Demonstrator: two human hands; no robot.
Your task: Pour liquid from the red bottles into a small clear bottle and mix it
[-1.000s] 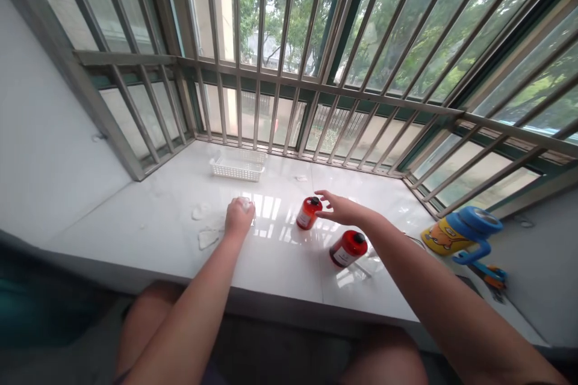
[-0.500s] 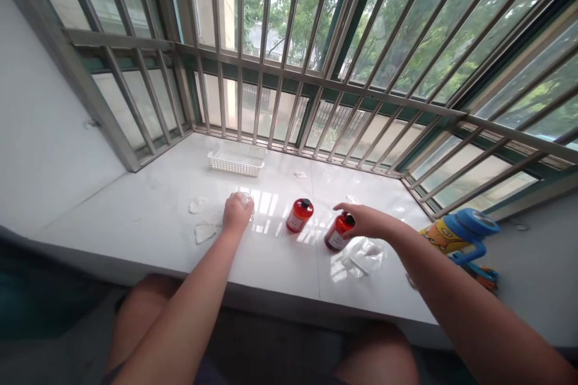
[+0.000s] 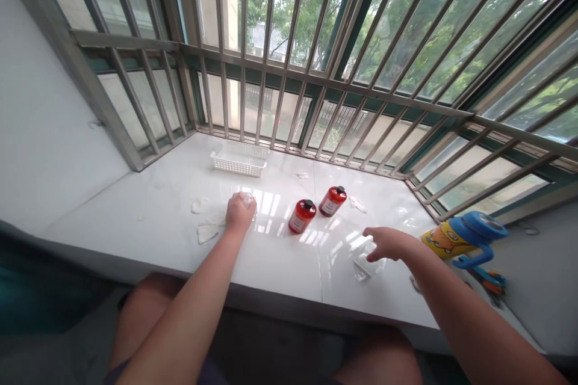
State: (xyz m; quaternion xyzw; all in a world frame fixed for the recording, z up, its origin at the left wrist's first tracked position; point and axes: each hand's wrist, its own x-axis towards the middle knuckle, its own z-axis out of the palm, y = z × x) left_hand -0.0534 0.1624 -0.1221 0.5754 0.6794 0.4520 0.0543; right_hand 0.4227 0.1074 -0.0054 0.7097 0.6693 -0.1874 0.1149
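My left hand (image 3: 241, 212) is closed around a small clear or whitish object (image 3: 248, 197), mostly hidden by the fingers, on the white ledge (image 3: 271, 264). To its right stands a red bottle (image 3: 302, 217) with a black cap and pale label. A second red bottle (image 3: 333, 202) of the same kind stands just behind and to the right. My right hand (image 3: 388, 243) is open, thumb and fingers apart, over a crumpled clear plastic bag (image 3: 362, 264). Whether it touches the bag I cannot tell.
A white mesh basket (image 3: 239, 162) sits at the back. Crumpled tissues (image 3: 208, 232) lie left, another tissue (image 3: 357, 204) beyond the bottles. On the right lies a blue-and-yellow flask (image 3: 465, 237), close to a blue-and-orange item (image 3: 490, 280). Metal bars (image 3: 316, 79) line the window.
The second red bottle now stands farther back, beside the first. My right hand has let it go and moved right and nearer, over the plastic bag. My left hand has stayed closed in place.
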